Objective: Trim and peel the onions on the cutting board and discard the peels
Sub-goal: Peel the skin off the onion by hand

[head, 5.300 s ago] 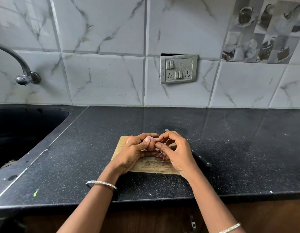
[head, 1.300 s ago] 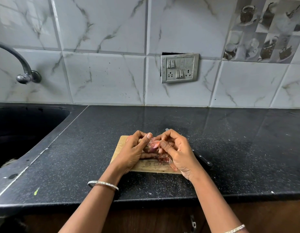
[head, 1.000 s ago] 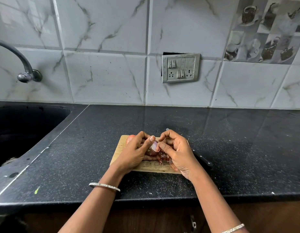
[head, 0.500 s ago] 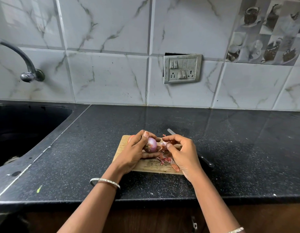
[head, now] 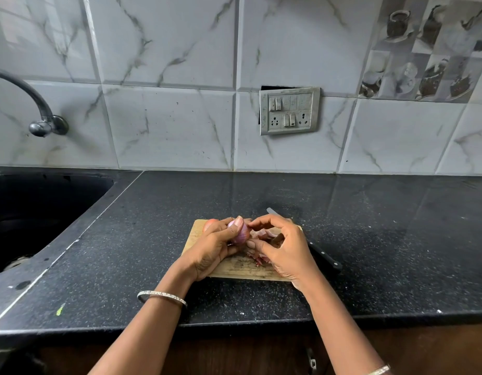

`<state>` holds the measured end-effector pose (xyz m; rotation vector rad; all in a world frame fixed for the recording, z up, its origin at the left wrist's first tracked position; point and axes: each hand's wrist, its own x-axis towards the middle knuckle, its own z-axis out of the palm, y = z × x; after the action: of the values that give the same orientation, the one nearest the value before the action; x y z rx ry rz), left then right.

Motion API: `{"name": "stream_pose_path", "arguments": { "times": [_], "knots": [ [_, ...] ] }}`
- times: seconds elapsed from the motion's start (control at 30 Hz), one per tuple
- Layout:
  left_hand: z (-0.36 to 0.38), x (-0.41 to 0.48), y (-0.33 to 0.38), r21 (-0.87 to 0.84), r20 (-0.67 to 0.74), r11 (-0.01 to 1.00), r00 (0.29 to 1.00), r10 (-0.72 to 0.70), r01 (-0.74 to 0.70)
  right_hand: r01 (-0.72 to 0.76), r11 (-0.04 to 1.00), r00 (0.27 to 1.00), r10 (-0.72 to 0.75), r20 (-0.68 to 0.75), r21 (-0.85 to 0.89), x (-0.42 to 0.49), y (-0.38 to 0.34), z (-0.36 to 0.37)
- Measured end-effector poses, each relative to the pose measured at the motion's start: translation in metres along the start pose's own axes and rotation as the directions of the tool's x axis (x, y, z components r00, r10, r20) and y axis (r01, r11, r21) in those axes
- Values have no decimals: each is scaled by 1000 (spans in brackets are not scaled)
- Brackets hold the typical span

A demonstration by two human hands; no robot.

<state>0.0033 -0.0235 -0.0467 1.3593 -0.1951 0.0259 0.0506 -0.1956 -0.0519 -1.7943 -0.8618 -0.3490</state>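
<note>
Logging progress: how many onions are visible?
2: held onion in the left hand; second onion behind it, at the far-left corner of the cutting board. Hands may hide more.

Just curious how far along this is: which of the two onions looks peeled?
The shiny purple onion gripped in the left hand. The other onion, lying behind that hand at the cutting board's far left corner, shows dull orange-brown skin.

Both forearms reach forward from the near edge and converge toward the centre. Left hand (head: 211,249): palm turned to the right, fingers and thumb curled round an onion (head: 241,234), thumb tip resting at its top. Right hand (head: 287,249): fingers curled, forefinger and thumb tips touching the onion's right side, remaining fingers bent beneath.
</note>
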Motion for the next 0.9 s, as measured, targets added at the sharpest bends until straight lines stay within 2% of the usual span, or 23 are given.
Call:
{"name": "stream_pose_path", "arguments": {
  "times": [0.27,0.5,0.73,0.8,0.9],
  "knots": [
    [1,-1,1,96,25,993,997,69,-71,18,997,998,-22,-58,-78,3,12,3],
    [-2,-2,-1,124,54,988,995,90,-96,18,995,1000,-18,4,-100,2,12,5],
    [-7,-1,-4,181,-20,976,992,126,-121,47,993,997,-40,61,-112,3,16,7],
    [-6,0,-6,204,-56,974,992,117,-103,66,991,997,-61,46,-117,3,16,8],
    [-5,2,-9,199,-61,977,994,90,-76,78,993,995,-83,-54,-84,3,12,5]
  ]
}}
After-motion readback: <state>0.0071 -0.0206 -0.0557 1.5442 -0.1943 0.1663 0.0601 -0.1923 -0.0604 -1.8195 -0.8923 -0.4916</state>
